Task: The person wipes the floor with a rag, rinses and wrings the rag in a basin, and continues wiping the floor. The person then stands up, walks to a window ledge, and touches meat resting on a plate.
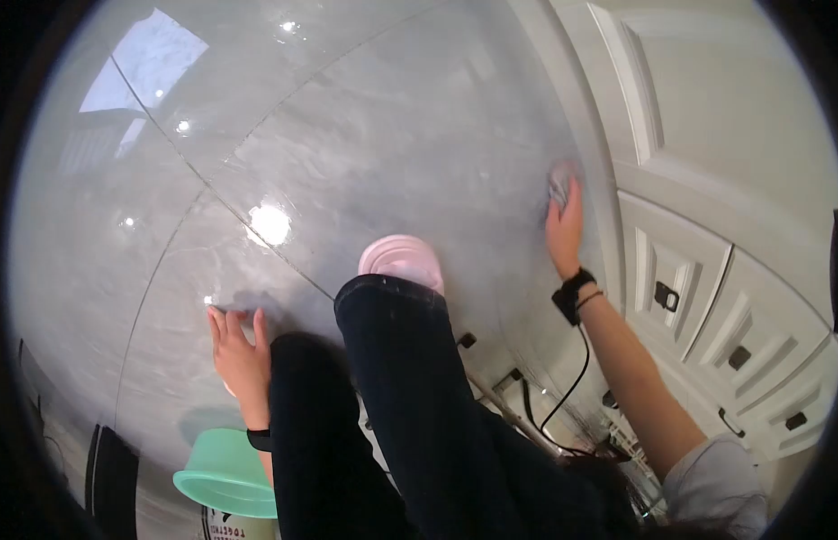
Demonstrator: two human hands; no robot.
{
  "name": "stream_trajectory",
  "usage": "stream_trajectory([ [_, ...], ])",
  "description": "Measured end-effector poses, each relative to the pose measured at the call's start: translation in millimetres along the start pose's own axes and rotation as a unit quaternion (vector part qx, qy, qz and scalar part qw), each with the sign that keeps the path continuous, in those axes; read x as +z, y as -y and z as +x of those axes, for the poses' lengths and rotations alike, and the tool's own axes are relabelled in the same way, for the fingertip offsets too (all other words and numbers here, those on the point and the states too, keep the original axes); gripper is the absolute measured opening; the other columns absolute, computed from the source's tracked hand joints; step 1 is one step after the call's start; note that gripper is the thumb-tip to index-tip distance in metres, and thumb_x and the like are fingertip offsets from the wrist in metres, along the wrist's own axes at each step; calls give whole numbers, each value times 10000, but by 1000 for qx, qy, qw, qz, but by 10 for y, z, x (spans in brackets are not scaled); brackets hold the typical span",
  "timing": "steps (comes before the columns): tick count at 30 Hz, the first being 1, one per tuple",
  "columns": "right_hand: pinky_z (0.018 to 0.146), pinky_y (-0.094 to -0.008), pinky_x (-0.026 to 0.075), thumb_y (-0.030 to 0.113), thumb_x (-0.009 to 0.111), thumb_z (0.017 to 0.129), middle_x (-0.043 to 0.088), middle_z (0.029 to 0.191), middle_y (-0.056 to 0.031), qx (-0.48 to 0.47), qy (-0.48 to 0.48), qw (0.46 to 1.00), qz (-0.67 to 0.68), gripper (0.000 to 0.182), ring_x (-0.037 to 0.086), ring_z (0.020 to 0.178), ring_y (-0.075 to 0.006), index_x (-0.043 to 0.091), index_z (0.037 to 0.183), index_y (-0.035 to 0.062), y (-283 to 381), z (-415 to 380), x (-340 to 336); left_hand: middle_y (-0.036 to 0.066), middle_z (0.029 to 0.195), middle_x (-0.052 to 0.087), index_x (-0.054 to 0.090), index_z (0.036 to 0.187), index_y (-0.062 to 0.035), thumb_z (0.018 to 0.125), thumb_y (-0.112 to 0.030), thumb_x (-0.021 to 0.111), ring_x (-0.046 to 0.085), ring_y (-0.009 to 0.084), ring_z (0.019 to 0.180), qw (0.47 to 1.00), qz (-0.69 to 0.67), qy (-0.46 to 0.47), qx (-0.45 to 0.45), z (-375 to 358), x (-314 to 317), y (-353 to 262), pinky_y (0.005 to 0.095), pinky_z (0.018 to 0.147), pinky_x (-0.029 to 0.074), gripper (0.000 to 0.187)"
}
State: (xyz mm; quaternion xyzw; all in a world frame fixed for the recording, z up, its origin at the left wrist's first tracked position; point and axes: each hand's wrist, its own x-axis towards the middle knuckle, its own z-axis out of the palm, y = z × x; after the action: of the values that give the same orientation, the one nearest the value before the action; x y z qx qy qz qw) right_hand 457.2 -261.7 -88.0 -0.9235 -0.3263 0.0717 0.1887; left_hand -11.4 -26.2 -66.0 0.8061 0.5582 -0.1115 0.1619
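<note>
Grey glossy floor tiles (419, 135) spread out under both hands. My right hand (566, 236) reaches far to the right and holds a crumpled greyish cloth (560, 183), slightly blurred, against the floor beside the white cabinet base. A dark band with a cable is on that wrist. My left hand (241, 355) is at the floor left of my bent knee, fingers stretched out and apart, with nothing visible in them. Just below its wrist, which wears a black band, stands a mint-green basin (223, 468).
White panelled cabinet doors (680, 270) with dark handles line the right side. My pink slipper (403, 256) is on the floor in front of my knee. A black cable (578, 382) hangs from my right wrist. A dark upright object (113, 481) stands at lower left.
</note>
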Motion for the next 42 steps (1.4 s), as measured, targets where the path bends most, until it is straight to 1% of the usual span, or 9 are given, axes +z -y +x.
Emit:
stream_trajectory([
  [4,1145,-430,273,21,521,862,393,1446,-294,134,-37,989,-48,610,372,1358,-404,303,1413,-126,-193,-172,157,230,1319,550,626,969,-53,937,-379,600,490,399,1267,1000,-2,8,-15,20,-80,-84,464,887,489,328],
  [7,1145,-443,271,45,547,853,408,1437,-282,111,-64,979,-159,611,369,1362,-395,339,1408,-102,-167,259,411,265,1331,524,620,960,-41,930,-364,606,493,423,1252,1000,-7,16,-16,14,-127,-101,475,887,489,324],
  [15,1097,-454,333,-19,515,789,528,1303,-216,-246,-58,967,-35,509,467,1247,-380,517,1298,-20,1334,1026,951,268,1332,525,625,947,-61,918,-367,627,498,412,1253,1000,7,-9,-1,14,-84,-72,468,857,504,308],
  [22,1033,-449,411,4,538,800,554,1324,-167,-366,216,904,55,461,477,1275,-338,582,1257,38,1653,-205,588,283,1340,515,625,954,-51,912,-351,631,489,419,1263,1000,-23,-17,0,-15,-75,-44,465,888,492,303],
  [25,1020,-432,421,-1,561,795,559,1306,-178,-287,215,932,44,438,492,1249,-340,585,1231,17,1378,-137,419,309,1354,495,623,971,-36,911,-343,634,480,440,1268,999,-37,-5,-7,-1,-71,-44,481,905,481,313],
  [29,986,-445,413,11,558,795,564,1217,-206,-82,-38,995,36,448,498,1162,-372,547,1243,-15,1082,526,208,316,1346,499,628,980,-36,907,-336,640,480,444,1267,999,-39,-9,-5,-14,-84,-58,479,896,485,310],
  [32,1013,-477,369,0,548,782,527,1212,-221,17,-66,994,-89,489,461,1169,-400,521,1270,-5,648,931,488,322,1340,499,630,981,-32,905,-338,641,482,448,1262,1000,-27,-10,-2,1,-76,-53,480,887,489,315],
  [35,1031,-515,331,-6,547,760,496,1224,-230,-71,-82,987,-116,524,437,1179,-416,509,1282,3,1039,810,776,327,1336,500,631,978,-28,906,-341,639,487,449,1257,1000,-23,-8,-1,13,-77,-71,480,882,492,321],
  [42,987,-482,414,-17,536,756,554,1191,-163,-333,167,924,78,487,493,1149,-399,571,1237,50,1704,42,786,329,1328,503,630,980,-27,910,-346,635,489,451,1252,1000,-15,-11,4,12,-68,-62,477,873,498,327],
])
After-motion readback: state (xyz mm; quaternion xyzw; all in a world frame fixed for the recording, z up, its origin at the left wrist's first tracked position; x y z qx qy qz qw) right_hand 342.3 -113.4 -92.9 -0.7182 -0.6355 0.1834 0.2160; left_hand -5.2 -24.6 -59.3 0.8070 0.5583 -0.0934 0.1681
